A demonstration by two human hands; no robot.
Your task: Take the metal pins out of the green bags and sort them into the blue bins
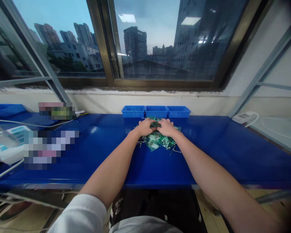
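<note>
A heap of small green-tinted plastic packets [153, 142] mixed with thin metal screw-like pieces [174, 150] lies on the blue table. Both hands rest on the far part of this heap, side by side, with their thumbs pointing toward each other. My left hand [145, 127] covers the heap's left side, its fingers apart and curved over the pieces. Over the right side lies my right hand [167, 127], also with fingers spread. Neither hand visibly grips a single piece; the fingertips are partly hidden among the packets.
Three blue bins [156, 111] stand in a row behind the heap, against the wall. A white device with a cable [244, 117] sits at the right. On the left are a white machine [11, 142], blurred items and another blue tray [7, 110]. Grey metal struts [264, 71] rise on both sides.
</note>
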